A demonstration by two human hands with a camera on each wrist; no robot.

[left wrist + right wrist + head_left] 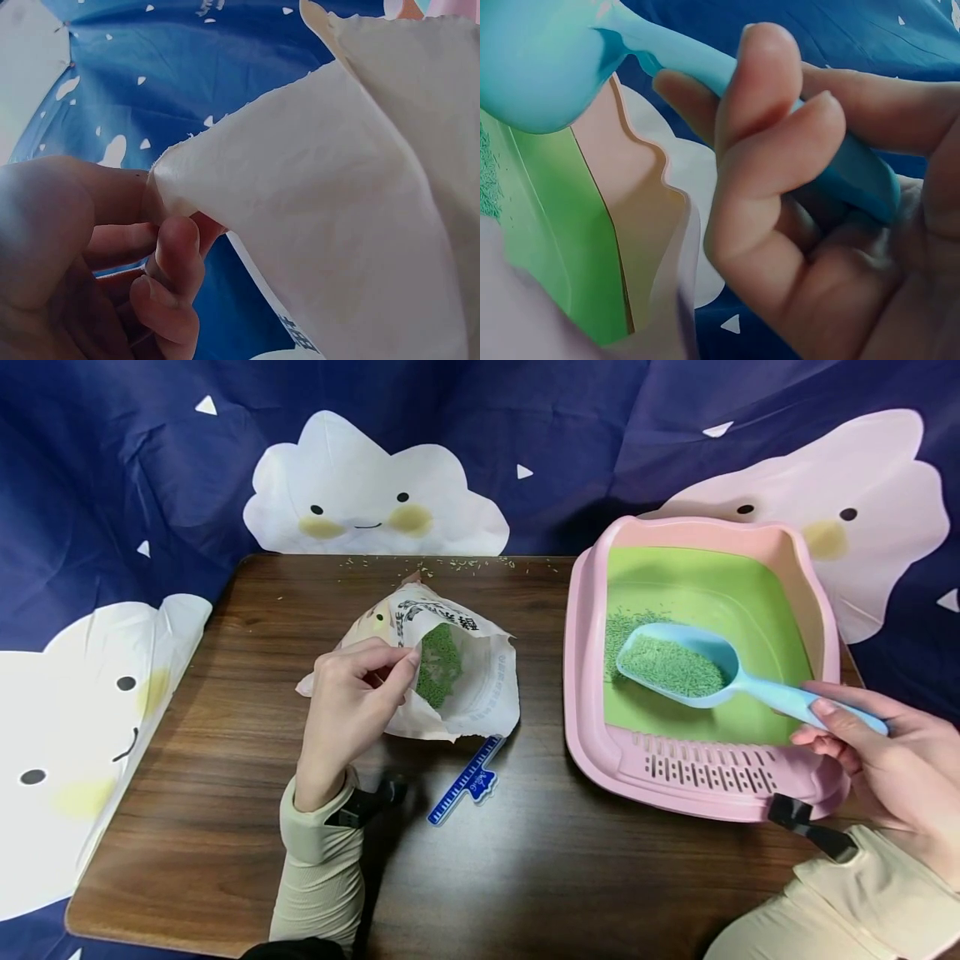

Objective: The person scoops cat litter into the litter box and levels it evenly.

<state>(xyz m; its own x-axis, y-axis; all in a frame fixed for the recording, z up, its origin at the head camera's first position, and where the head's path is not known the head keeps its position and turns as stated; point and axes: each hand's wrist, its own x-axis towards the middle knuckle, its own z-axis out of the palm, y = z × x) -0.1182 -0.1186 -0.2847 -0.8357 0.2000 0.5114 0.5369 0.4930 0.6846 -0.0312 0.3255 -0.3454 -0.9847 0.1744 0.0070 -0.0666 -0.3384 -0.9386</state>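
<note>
My left hand pinches the torn rim of a white printed bag, holding its mouth open. Green pellets show inside the bag. The left wrist view has the bag's pale edge between thumb and fingers. On the right, my right hand grips the handle of a light blue scoop, its fingers curled round it in the right wrist view. Green pellets fill much of the scoop, which is over a pink litter box with a green floor. More pellets lie at that box's left side.
A blue clip with a piano-key pattern lies on the wooden table below the bag. Scattered pellets dot the table's back edge. Behind hangs a dark blue curtain with clouds. Slots pierce the litter box's front ledge.
</note>
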